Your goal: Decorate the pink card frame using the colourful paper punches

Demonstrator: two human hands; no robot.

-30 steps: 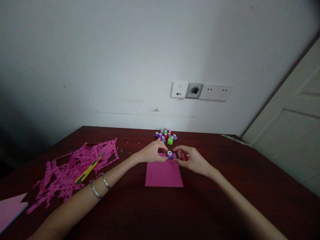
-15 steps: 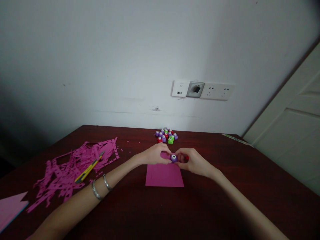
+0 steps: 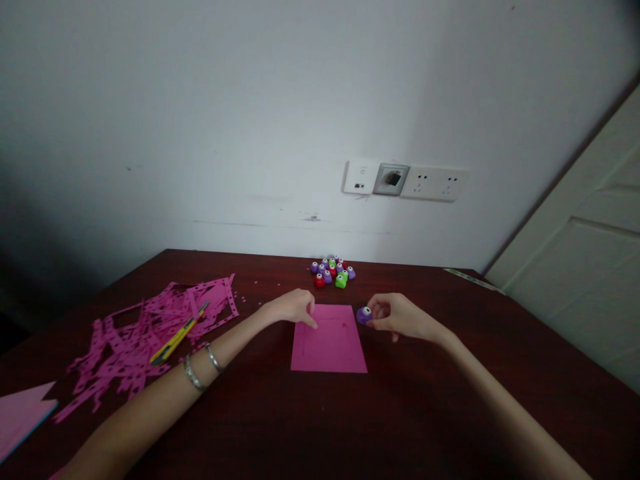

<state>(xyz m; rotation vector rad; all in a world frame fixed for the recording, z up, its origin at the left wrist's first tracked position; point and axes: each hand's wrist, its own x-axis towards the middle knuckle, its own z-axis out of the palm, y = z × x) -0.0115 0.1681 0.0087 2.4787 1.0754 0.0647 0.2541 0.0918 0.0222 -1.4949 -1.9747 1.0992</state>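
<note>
A pink sheet of paper (image 3: 330, 350) lies flat on the table in front of me, with faint lines along its left and top and a small dark mark at the upper right. My right hand (image 3: 395, 313), just right of the sheet, pinches a small purple craft punch (image 3: 363, 316) with a white round top. At the sheet's upper left edge is my left hand (image 3: 297, 307), its thumb stretched over the paper and apart from the curled fingers. Nothing shows between them. Some left fingertips are hidden.
Several purple, red and green craft punches (image 3: 333, 271) stand clustered at the back. On the left lie punched pink paper scraps (image 3: 135, 333) with a yellow utility knife (image 3: 175, 340) on top. Pale pink sheets (image 3: 23, 413) lie at the near left. A ruler-like strip (image 3: 473, 279) is at the far right.
The purple punch has moved right, off the sheet, in my right hand. My left hand has let go of it and drawn back left. The mark on the sheet is now uncovered.
</note>
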